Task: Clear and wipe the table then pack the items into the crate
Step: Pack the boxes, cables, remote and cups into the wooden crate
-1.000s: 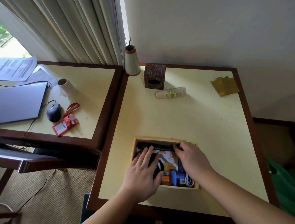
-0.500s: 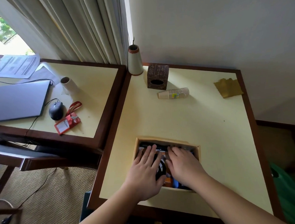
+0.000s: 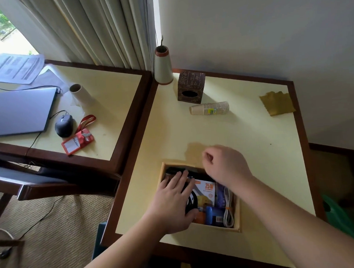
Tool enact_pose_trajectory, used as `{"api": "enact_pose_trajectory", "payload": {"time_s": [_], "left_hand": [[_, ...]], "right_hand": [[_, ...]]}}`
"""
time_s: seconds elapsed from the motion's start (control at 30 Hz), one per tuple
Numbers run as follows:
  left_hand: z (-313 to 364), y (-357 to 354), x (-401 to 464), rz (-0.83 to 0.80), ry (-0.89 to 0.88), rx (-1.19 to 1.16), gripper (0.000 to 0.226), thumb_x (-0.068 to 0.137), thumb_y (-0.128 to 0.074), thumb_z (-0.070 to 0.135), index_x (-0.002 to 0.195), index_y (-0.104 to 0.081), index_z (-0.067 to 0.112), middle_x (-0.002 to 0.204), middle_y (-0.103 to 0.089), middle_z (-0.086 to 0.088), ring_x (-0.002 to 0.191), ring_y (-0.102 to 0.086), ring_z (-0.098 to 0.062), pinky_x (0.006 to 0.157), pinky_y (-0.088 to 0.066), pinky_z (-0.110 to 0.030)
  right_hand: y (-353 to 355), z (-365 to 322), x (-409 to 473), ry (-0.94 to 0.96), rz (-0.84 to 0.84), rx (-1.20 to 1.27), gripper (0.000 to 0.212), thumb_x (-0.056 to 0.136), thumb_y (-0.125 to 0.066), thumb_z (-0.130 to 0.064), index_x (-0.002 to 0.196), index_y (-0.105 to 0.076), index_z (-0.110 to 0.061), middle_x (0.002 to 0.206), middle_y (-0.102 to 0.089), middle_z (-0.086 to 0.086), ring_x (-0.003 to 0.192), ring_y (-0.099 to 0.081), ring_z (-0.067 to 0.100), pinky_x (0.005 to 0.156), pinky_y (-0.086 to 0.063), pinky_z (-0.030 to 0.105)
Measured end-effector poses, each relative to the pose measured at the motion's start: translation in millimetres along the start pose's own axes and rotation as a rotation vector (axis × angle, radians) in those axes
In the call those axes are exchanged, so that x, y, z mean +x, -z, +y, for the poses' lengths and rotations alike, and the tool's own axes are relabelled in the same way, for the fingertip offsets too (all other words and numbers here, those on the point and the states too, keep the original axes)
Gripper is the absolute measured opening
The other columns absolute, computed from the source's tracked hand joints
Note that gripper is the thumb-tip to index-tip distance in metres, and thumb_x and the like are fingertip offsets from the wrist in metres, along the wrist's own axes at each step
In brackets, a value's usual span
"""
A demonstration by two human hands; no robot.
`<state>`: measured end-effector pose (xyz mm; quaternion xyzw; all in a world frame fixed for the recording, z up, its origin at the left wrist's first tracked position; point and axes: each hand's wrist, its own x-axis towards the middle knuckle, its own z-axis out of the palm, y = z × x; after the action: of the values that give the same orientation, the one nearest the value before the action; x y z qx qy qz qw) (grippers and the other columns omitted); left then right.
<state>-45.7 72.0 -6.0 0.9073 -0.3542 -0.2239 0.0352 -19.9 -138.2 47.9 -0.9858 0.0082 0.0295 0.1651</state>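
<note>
A small wooden crate (image 3: 237,216) sits near the front edge of the yellow table (image 3: 243,143). It holds an orange box (image 3: 207,192), a white cable (image 3: 228,208), a blue item (image 3: 214,212) and a black item under my palm. My left hand (image 3: 173,203) lies flat on the crate's left side, fingers spread over the black item. My right hand (image 3: 224,164) hovers above the crate's far right corner, fingers curled loosely, with nothing visible in it. A stack of paper cups (image 3: 209,108) lies on its side at the back. A yellow cloth (image 3: 277,106) lies at the back right.
A brown tissue box (image 3: 191,87) and a cone-shaped vase (image 3: 162,68) stand at the table's back edge. The left table carries a laptop (image 3: 19,111), mouse (image 3: 63,125), red badge holder (image 3: 78,141), paper roll (image 3: 81,95) and papers. A green bag (image 3: 342,215) sits right of the table.
My right hand has lifted out of the crate and moved back and right, curling its fingers. The left hand stays pressed on the crate's contents.
</note>
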Motion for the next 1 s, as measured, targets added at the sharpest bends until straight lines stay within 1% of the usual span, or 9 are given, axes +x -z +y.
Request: {"api": "enact_pose_trajectory", "payload": {"time_s": [0.13,0.2,0.27,0.4,0.47,0.6,0.7,0.8,1.0], "left_hand": [[0,8,4,0.009,-0.005,-0.012,0.084,0.099,-0.032,0.070,0.166,0.000,0.031,0.174,0.005,-0.001,0.160,0.007,-0.022,0.130,-0.004,-0.049],[-2,13,2,0.031,-0.010,-0.056,0.078,0.102,-0.035,0.066,0.166,-0.006,0.032,0.175,-0.005,0.001,0.160,-0.001,-0.020,0.130,-0.003,-0.044],[-6,17,-4,0.076,-0.023,-0.109,0.070,0.104,-0.040,0.060,0.164,-0.018,0.032,0.173,-0.017,0.003,0.159,-0.012,-0.020,0.127,-0.008,-0.039],[-11,13,-21,0.226,-0.009,-0.100,0.052,0.103,-0.043,0.056,0.147,-0.052,0.033,0.152,-0.053,0.008,0.145,-0.041,-0.019,0.121,-0.027,-0.038],[-11,6,-27,0.193,0.030,-0.101,0.056,0.105,-0.034,0.061,0.146,-0.055,0.030,0.149,-0.057,0.006,0.148,-0.039,-0.022,0.127,-0.018,-0.041],[-14,-11,-31,0.141,0.069,-0.091,0.071,0.106,-0.018,0.068,0.160,-0.038,0.027,0.165,-0.038,0.001,0.159,-0.009,-0.019,0.127,0.012,-0.044],[-15,-15,-30,0.157,0.091,-0.102,0.073,0.106,-0.018,0.070,0.162,-0.033,0.025,0.160,-0.046,0.000,0.156,-0.024,-0.022,0.126,0.016,-0.040],[-13,-15,-29,0.172,0.112,-0.098,0.076,0.105,-0.018,0.070,0.162,-0.034,0.022,0.158,-0.045,-0.002,0.153,-0.025,-0.024,0.125,0.019,-0.038],[-12,-14,-27,0.152,0.090,-0.106,0.076,0.104,-0.013,0.071,0.164,-0.028,0.026,0.170,-0.026,0.002,0.158,0.008,-0.015,0.123,0.023,-0.042]], "right_hand": [[15,29,62,-0.146,-0.002,0.021,0.019,0.098,-0.052,-0.026,0.102,-0.070,-0.019,0.094,-0.068,-0.003,0.083,-0.064,0.020,0.067,-0.052,0.032],[12,50,93,-0.207,-0.084,0.004,0.034,0.097,-0.056,-0.027,0.129,-0.063,-0.019,0.120,-0.066,0.006,0.101,-0.064,0.027,0.080,-0.055,0.037],[6,68,119,-0.215,-0.179,-0.057,0.057,0.094,-0.062,-0.028,0.148,-0.047,-0.019,0.141,-0.053,0.012,0.121,-0.056,0.033,0.092,-0.053,0.042],[-5,90,163,-0.150,-0.218,-0.169,0.081,0.088,-0.067,-0.018,0.158,-0.027,-0.017,0.163,-0.029,0.012,0.149,-0.028,0.035,0.113,-0.039,0.052],[-12,97,178,-0.135,-0.238,-0.218,0.088,0.087,-0.066,-0.011,0.161,-0.019,-0.020,0.170,-0.015,0.008,0.154,-0.017,0.035,0.117,-0.033,0.055],[-31,107,196,-0.174,-0.255,-0.322,0.089,0.087,-0.062,-0.009,0.162,-0.014,-0.022,0.161,-0.029,0.010,0.139,-0.036,0.038,0.103,-0.042,0.051],[-44,112,197,-0.158,-0.090,-0.435,0.075,0.086,-0.060,-0.010,0.155,-0.033,-0.022,0.133,-0.046,0.012,0.116,-0.043,0.034,0.087,-0.039,0.044],[-49,116,194,-0.156,0.027,-0.451,0.060,0.084,-0.065,-0.013,0.140,-0.048,-0.022,0.119,-0.049,0.014,0.110,-0.046,0.035,0.086,-0.039,0.044],[-51,120,160,-0.257,-0.053,-0.066,0.042,0.087,-0.075,-0.022,0.120,-0.049,-0.022,0.113,-0.070,0.008,0.097,-0.067,0.033,0.081,-0.047,0.041]]}}
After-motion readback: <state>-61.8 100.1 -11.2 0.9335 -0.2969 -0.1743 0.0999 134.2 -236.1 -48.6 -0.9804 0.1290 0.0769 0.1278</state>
